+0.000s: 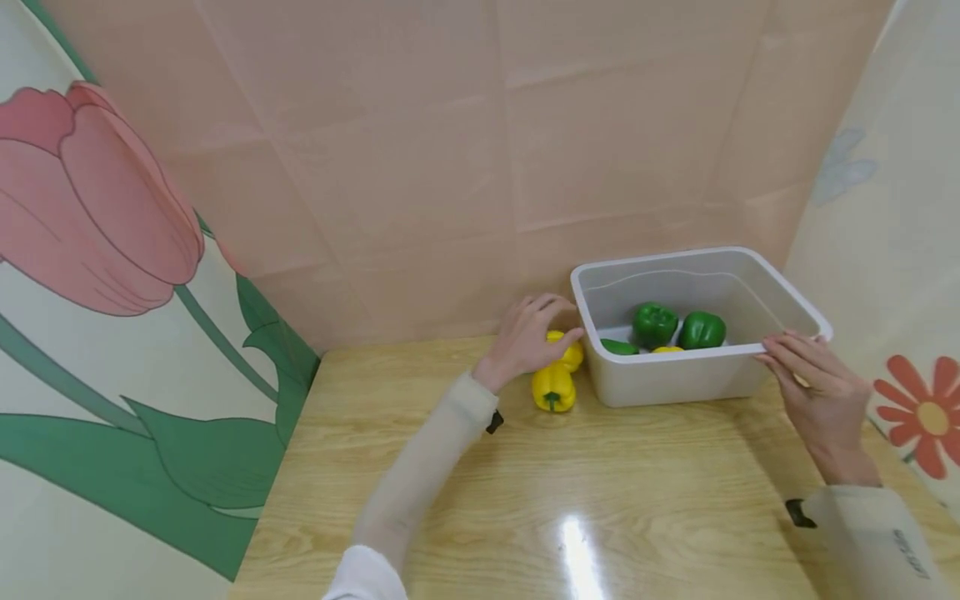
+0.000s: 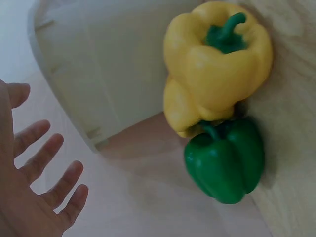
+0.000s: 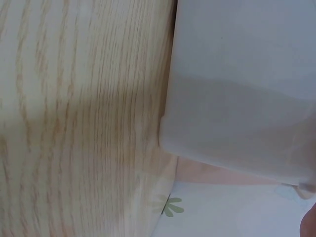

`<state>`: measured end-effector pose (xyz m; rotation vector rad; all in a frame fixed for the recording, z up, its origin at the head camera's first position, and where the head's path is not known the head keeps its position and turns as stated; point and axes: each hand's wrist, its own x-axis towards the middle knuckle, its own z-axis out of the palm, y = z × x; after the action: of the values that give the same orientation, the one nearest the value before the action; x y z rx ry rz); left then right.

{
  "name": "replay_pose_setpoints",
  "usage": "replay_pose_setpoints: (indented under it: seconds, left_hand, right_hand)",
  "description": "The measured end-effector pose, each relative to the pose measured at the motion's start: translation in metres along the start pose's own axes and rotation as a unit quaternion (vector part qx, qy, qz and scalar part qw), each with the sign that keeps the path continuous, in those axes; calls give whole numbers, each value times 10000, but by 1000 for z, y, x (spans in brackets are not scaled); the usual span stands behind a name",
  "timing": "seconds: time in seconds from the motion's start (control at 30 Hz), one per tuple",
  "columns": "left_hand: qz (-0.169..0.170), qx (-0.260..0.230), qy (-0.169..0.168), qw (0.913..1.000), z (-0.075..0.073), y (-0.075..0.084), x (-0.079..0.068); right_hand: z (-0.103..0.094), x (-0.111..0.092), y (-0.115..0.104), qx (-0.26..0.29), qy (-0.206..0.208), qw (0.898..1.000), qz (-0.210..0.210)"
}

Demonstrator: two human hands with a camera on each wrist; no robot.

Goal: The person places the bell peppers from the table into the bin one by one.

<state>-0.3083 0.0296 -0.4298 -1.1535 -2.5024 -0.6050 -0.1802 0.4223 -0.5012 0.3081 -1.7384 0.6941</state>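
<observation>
My left hand (image 1: 525, 337) hovers over two yellow bell peppers (image 1: 553, 388), its fingers spread near the left rim of a pale plastic bin (image 1: 675, 380). In the left wrist view, the yellow peppers (image 2: 224, 74) lie against the bin wall (image 2: 113, 64), with a green bell pepper (image 2: 224, 163) beside them; the left hand (image 2: 37, 182) is apart from all three. My right hand (image 1: 821, 387) pinches the bin's rim at the front right corner. Inside the bin sit green bell peppers (image 1: 655, 325) and a partly hidden yellow piece (image 1: 667, 350).
The wooden table (image 1: 660, 492) extends in front of the bin. A pinkish cloth backdrop (image 1: 420, 192) rises right behind it. To the right stands a pale flower-printed sheet (image 1: 900, 283); on the left is a tulip-printed one (image 1: 112, 217).
</observation>
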Motion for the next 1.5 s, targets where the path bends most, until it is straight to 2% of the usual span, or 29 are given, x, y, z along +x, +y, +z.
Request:
replay_pose_setpoints:
  seconds: [0.3, 0.5, 1.0, 1.27, 1.5]
  left_hand:
    - [-239, 3, -436, 9988, 20, -5, -22]
    - [-312, -42, -531, 9981, 29, -4, -31]
    - [-261, -46, -774, 9967, 56, -7, -46]
    - [-155, -43, -925, 9956, 64, -8, -51]
    - [-95, 207, -1332, 9908, 69, -9, -54]
  right_hand:
    - [-1, 5, -4, 75, 43, 10000, -15]
    - [-1, 7, -7, 99, 68, 9999, 43]
    - [0, 5, -5, 38, 23, 9999, 114]
    - [-1, 4, -3, -6, -84, 9998, 200]
    - [-1, 4, -3, -18, -127, 9997, 220]
